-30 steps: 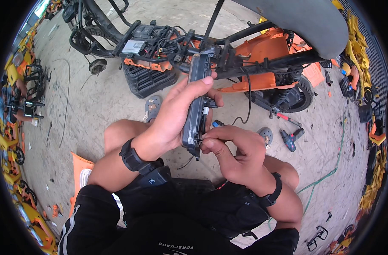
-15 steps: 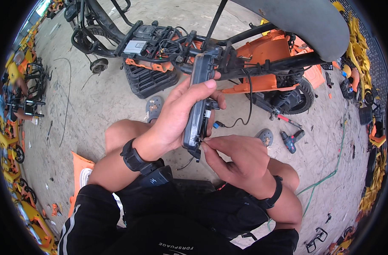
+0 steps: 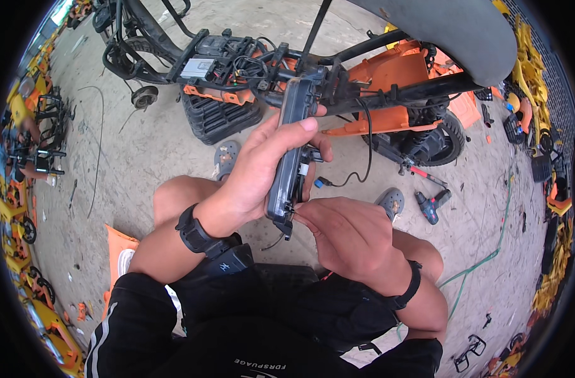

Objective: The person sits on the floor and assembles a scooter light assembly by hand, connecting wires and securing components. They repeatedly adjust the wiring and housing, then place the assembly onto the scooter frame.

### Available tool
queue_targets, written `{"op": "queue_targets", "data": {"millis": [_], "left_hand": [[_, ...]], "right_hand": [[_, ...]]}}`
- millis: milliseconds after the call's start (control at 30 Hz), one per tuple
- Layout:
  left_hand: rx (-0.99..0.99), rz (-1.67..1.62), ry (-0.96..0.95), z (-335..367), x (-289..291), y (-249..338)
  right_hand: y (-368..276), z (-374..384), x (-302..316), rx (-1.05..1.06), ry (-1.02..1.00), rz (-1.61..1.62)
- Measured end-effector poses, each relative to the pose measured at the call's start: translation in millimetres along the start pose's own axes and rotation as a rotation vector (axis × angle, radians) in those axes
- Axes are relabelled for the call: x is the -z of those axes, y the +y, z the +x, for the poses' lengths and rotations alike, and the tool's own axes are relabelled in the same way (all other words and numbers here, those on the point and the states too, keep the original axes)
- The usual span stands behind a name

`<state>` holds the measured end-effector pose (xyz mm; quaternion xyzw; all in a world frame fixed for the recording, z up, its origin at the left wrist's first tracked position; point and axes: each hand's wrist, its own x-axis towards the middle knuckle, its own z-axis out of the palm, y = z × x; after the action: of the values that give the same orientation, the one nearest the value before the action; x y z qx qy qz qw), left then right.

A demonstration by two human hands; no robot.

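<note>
A long, narrow black lamp-like unit (image 3: 280,192) with a glossy, see-through face is held up before me, tilted, its far end leaning slightly right. My left hand (image 3: 244,165) wraps round it, thumb across the face and fingers curled behind. Small black fittings and a pale tag show along its right side. At its near end, my right hand (image 3: 353,234) pinches with thumb and forefinger against the edge, beside a small black tab. Whatever lies between those fingertips is hidden. A thin cable end hangs below the unit.
Ahead stands a stripped two-wheeler frame (image 3: 344,63) with orange panels (image 3: 388,75) and a dangling cable with a blue connector (image 3: 324,183). A cordless drill (image 3: 431,206) and a red-handled tool (image 3: 427,175) lie on the right floor. A green cord (image 3: 476,268) runs there; yellow parts line both sides.
My right hand has moved slightly left, its fingers folding closer together against the unit's near end. The unit has shifted a little left, still in my left hand.
</note>
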<state>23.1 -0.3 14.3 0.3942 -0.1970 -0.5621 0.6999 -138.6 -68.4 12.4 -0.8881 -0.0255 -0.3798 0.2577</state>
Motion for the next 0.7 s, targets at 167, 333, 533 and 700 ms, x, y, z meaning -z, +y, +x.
{"op": "queue_targets", "data": {"millis": [167,333,533,700], "left_hand": [[0.033,0.032,0.033,-2,-8,-2],[0.004,-0.041,0.002,-3,-2,3],[-0.011,0.02,0.028,-9,1,4],[-0.097,0.107,-0.003,7,1,-6]], "right_hand": [[-1,-1,5,-0.036,0.002,0.066],[-1,4,0,-0.052,0.001,0.09],[-16,9,3,-0.15,-0.024,-0.024],[-12,2,2,-0.089,0.024,-0.148]]}}
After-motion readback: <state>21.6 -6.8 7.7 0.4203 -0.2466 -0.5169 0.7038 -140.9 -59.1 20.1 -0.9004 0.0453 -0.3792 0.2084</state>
